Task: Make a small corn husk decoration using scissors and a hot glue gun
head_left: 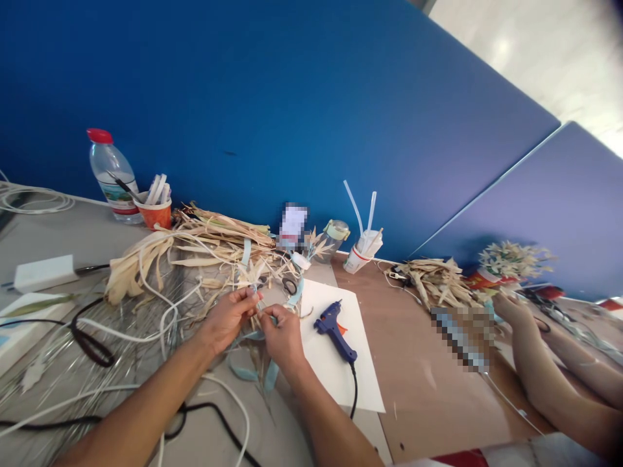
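Both hands meet near the middle of the table. My left hand (228, 316) pinches the stem below a pale dried-husk flower (250, 275). Close beside it, my right hand (282, 329) has its fingers closed on the lower part of the same stem. Light blue-green tape (242, 367) curls beneath the hands. Just behind them are black-handled scissors (289, 286) and a white roll (300, 261). To the right, a blue glue gun (335, 329) lies on a white sheet (363, 383).
A bundle of dried husks (224, 230), white and black cables and thin wires cover the left side. Along the blue partition (292, 97) stand a bottle (114, 181), an orange cup (154, 213) and a white cup (360, 254). Another person's arms (540, 370) are at the right.
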### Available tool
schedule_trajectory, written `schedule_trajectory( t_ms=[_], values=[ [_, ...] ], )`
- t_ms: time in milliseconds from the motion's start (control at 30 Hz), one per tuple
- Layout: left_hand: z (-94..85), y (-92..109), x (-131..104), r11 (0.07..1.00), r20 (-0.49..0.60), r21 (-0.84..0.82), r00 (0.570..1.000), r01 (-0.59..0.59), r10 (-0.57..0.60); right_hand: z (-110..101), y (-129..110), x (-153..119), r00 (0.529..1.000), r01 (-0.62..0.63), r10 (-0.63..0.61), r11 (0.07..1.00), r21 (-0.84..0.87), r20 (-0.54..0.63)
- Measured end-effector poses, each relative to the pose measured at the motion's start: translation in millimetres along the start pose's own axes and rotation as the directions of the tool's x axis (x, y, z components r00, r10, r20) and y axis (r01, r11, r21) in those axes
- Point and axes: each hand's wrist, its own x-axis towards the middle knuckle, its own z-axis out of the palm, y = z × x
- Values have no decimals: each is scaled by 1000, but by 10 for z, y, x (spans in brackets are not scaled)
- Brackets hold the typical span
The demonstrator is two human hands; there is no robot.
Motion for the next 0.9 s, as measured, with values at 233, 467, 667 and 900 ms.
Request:
schedule_trajectory(
  t_ms=[233,467,667,900],
  values=[
    [2,-18,-13,996,-14,92,1000,0,1,16,-29,-83,994,107,-112,966,-236,-6],
    [85,-27,-70,995,91,65,993,74,-80,-35,-73,14,995,0,12,993,120,-97],
    [75,-62,-63,992,96,98,992,75,-84,-52,-108,47,995,-83,98,947,311,-34],
    [60,-43,-66,994,106,66,990,82,-89,12,-29,47,992,-88,107,964,251,-64]
  ],
)
